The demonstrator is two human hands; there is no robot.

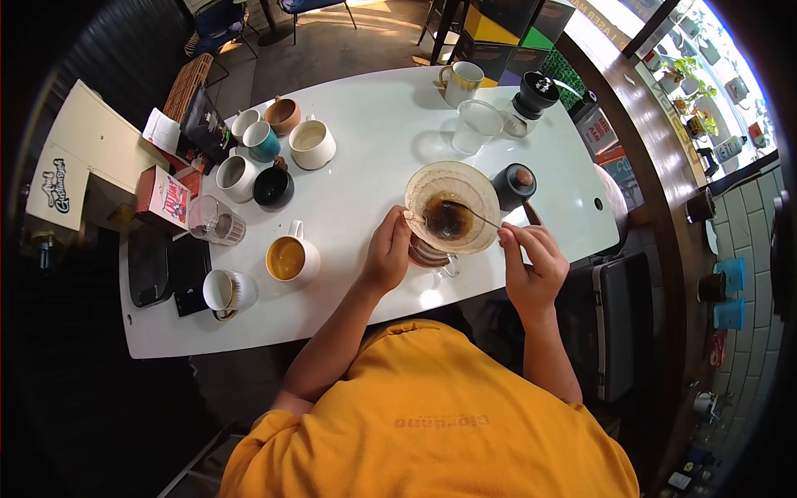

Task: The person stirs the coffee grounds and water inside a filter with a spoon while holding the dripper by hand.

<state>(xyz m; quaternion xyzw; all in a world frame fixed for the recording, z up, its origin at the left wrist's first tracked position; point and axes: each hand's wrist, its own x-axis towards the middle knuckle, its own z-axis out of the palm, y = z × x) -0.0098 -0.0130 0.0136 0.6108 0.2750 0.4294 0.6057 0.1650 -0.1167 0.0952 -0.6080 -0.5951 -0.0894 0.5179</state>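
A coffee dripper lined with a paper filter (427, 184) sits over a glass server (430, 256) near the front edge of the table. Dark wet coffee grounds (448, 222) lie at the bottom of the filter. My left hand (388, 247) is closed on the dripper's left side, at its rim or handle. My right hand (535, 264) pinches the thin handle of a spoon (481, 217), whose tip reaches into the grounds. A dark round canister with a brown knob (516, 184) stands just behind my right hand.
On the white table (365, 207), a mug of brown liquid (288, 258) and a white cup (228, 290) stand left. Several cups, including a teal one (262, 141), cluster behind them. A clear plastic cup (476, 127), a mug (462, 83) and a black-topped grinder (535, 93) stand at the back right.
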